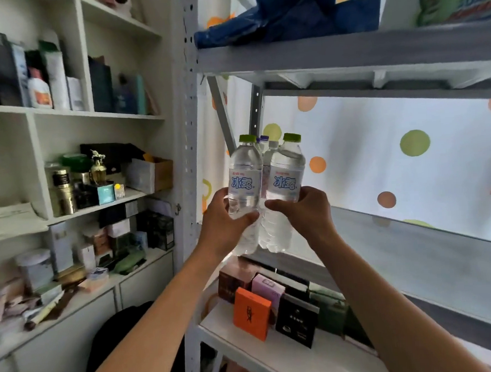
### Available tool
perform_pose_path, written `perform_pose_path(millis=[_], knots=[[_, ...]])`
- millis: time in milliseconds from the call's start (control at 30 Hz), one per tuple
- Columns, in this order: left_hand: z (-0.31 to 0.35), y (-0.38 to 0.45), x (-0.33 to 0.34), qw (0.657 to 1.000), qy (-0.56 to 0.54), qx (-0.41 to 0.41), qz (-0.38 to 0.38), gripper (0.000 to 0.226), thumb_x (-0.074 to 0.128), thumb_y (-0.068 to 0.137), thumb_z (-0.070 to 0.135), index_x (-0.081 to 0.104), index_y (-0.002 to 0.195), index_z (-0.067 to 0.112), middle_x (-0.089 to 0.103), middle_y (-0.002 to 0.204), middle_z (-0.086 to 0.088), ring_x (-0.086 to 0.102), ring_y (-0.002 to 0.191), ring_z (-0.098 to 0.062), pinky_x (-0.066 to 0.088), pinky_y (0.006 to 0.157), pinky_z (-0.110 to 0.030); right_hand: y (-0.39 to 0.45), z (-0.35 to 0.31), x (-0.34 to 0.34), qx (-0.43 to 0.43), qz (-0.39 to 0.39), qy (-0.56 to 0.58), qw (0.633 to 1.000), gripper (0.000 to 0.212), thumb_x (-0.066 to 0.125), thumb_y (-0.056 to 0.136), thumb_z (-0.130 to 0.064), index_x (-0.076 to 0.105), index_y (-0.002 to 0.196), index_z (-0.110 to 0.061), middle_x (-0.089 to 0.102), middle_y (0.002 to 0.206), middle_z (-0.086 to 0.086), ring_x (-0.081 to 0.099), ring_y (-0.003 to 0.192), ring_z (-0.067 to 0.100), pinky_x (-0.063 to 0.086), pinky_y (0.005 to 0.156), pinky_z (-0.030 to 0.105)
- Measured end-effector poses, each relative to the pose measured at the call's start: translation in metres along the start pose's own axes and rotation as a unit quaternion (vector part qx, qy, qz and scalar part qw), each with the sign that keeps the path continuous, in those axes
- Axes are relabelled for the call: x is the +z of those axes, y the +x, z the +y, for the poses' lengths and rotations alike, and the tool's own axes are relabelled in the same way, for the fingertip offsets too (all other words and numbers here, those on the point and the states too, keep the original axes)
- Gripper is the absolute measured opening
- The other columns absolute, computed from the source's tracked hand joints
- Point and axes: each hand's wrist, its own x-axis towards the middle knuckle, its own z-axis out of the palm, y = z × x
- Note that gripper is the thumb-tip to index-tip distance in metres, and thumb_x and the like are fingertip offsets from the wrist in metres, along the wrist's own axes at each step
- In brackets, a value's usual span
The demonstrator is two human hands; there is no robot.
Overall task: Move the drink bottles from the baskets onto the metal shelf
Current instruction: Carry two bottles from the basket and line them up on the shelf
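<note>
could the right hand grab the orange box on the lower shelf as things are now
Probably not yet: the right hand grips a water bottle. The orange box stands unblocked at the lower shelf's front edge.

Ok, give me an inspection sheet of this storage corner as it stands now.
Surface: grey metal shelf board, bare where visible.
Job's things: two clear green-capped water bottles, left bottle and right bottle, held upright side by side at the shelf edge; more bottles behind, partly hidden.
Clutter: orange box, pink and black boxes on the lower shelf; blue bag above.
Hands: left hand grips the left bottle; right hand grips the right.
Cables: nothing seen.
Surroundings: white cupboard with jars; dotted curtain.
</note>
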Motion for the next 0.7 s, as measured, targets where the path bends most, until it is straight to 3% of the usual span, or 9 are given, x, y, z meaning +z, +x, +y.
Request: perform_pose_path(millis=[200,500,700], knots=[[-0.021,0.074,0.032,0.998,0.009,-0.033,0.045,0.07,0.084,0.071,0.016,0.044,0.128,0.014,0.06,0.118,0.001,0.06,0.106,-0.018,0.045,0.082,-0.023,0.085,0.023,0.018,-0.012,-0.007,-0.042,0.999,0.054,0.087,0.063,-0.043,0.072,0.107,-0.015,0.075,0.102,0.003,0.07,0.088,0.021,0.055,0.076,0.033],[-0.057,0.15,0.068,0.994,0.079,-0.059,0.049,0.068,0.081,0.075,0.016,0.039,0.128,0.011,0.052,0.115,0.002,0.049,0.1,-0.01,0.038,0.075,-0.01,0.15,0.056,0.052,-0.011,-0.055,-0.046,0.997,0.054,0.088,0.066,-0.036,0.07,0.111,-0.012,0.074,0.108,0.008,0.07,0.094,0.026,0.044,0.069,0.026],[-0.081,0.177,0.083,0.993,0.073,-0.08,0.039,0.07,0.084,0.072,0.017,0.044,0.129,0.01,0.059,0.123,-0.003,0.058,0.106,-0.018,0.044,0.079,-0.023,0.163,0.068,0.074,-0.016,-0.055,-0.023,0.998,0.06,0.092,0.06,-0.037,0.07,0.11,-0.014,0.074,0.105,0.006,0.071,0.09,0.024,0.048,0.068,0.026]])
